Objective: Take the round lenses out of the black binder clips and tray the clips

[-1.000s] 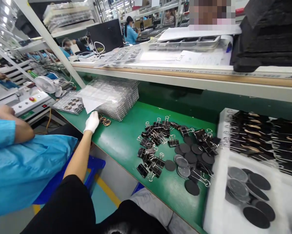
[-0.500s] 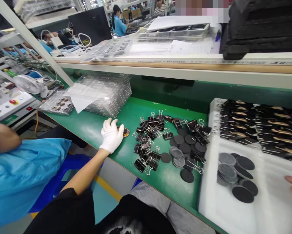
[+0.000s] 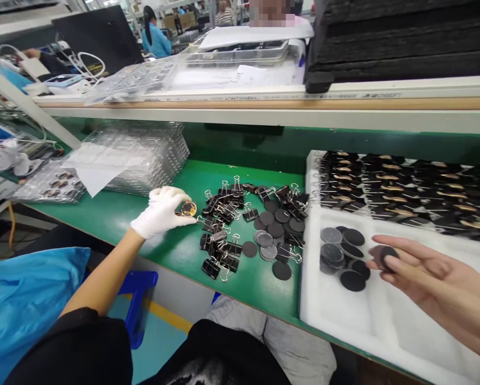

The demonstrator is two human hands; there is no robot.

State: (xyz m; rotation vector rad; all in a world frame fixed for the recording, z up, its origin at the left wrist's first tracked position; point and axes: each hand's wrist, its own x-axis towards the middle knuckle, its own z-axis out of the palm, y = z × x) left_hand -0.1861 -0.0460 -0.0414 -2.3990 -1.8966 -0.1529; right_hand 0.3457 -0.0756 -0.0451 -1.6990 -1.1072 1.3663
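Observation:
My left hand [image 3: 163, 211], in a white glove, pinches a small round part [image 3: 189, 208] with a gold and dark face, just above the green table. My bare right hand [image 3: 420, 272] grips a black disc [image 3: 385, 258] between thumb and fingers, over the white foam tray [image 3: 344, 321]. Beneath and left of it, black discs [image 3: 352, 280] and clear discs [image 3: 331, 254] lie in the tray. Black binder clips [image 3: 211, 267] are heaped in the middle of the table, beside more black discs [image 3: 282, 270].
Stacked clear plastic trays [image 3: 143, 160] stand at the back left. Rows of clipped parts [image 3: 388, 176] fill the tray's rear. A white shelf edge [image 3: 243, 115] crosses above the table. Blue fabric [image 3: 35, 289] shows at the lower left.
The view has shifted right. My left hand has raised the round part off the table in a pinch. My right hand has come further into view over the tray, holding a black disc.

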